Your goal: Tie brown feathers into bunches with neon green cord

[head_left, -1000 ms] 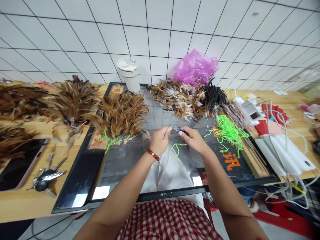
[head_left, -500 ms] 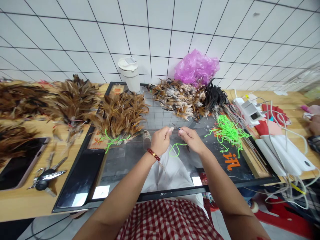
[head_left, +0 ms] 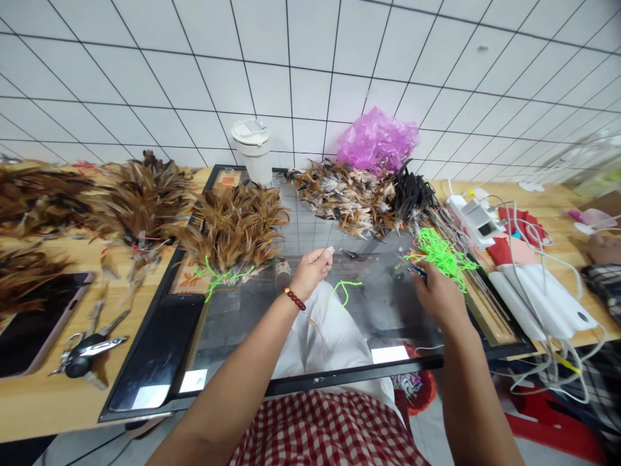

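Note:
My left hand (head_left: 313, 270) is closed in a pinch above the glass tabletop (head_left: 242, 310), holding a small pale feather stub between thumb and fingers. A loop of green cord (head_left: 342, 290) lies just right of it on the glass. My right hand (head_left: 436, 288) is closed around blue-handled scissors (head_left: 412, 266) and sits at the near edge of the pile of green cords (head_left: 442, 252). A bundle of brown feathers (head_left: 235, 223) tied with green cord lies left of my left hand.
Loose mixed feathers (head_left: 352, 194), black feathers (head_left: 412, 188) and a pink plastic bag (head_left: 377, 139) sit at the back, by a white cup (head_left: 252, 149). More feather bundles (head_left: 136, 194), a phone (head_left: 33, 317) and keys (head_left: 87, 346) are left; a power strip (head_left: 478, 220) and cables are right.
My right hand has moved away from my left hand to the right, carrying the scissors to the green cord pile. The left hand has stayed nearly in place.

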`<state>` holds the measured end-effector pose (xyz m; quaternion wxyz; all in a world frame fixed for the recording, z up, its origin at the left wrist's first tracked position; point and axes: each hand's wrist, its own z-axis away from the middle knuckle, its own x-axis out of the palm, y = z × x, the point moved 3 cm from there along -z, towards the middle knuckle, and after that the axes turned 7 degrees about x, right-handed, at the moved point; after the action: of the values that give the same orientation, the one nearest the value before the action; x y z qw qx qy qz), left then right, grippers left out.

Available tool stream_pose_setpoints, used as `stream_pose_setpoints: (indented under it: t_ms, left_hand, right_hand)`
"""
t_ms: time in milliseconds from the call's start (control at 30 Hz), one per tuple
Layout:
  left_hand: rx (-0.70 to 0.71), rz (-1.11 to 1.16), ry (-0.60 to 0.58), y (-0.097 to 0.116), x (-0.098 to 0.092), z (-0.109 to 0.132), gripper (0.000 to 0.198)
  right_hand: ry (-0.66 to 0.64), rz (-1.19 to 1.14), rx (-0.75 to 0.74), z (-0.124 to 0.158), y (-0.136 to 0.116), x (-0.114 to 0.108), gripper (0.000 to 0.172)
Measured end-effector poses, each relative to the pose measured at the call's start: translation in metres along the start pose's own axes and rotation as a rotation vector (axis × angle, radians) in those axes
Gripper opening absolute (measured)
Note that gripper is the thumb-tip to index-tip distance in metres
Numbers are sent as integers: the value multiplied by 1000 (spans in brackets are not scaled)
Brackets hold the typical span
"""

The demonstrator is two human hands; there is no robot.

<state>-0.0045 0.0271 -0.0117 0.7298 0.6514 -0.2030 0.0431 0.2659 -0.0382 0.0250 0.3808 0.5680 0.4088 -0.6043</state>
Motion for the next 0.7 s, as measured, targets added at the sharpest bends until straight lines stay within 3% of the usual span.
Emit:
stream_pose_setpoints:
  t_ms: [100, 200, 367, 533, 600, 700]
  left_hand:
    - [-11, 2, -4, 0, 1, 0, 43]
    - [-23, 4, -11, 0, 1, 0, 43]
    - [-20, 6, -18, 1, 1, 1, 42]
    - [-23, 8, -30, 2, 2, 1, 44]
    - [-22, 13, -48, 2, 2, 1, 45]
    - [-17, 25, -66, 4, 2, 1, 45]
  right_hand:
    - [-16, 38, 52, 13, 23, 14, 44]
    - [4, 79, 67, 17, 29, 25, 40]
    - [97, 102, -43, 6, 11, 25, 38]
    - [55, 120, -174, -3, -20, 1, 35]
    - [38, -73, -319, -4, -43, -9, 30]
    - [-130, -654, -533, -7, -91, -11, 31]
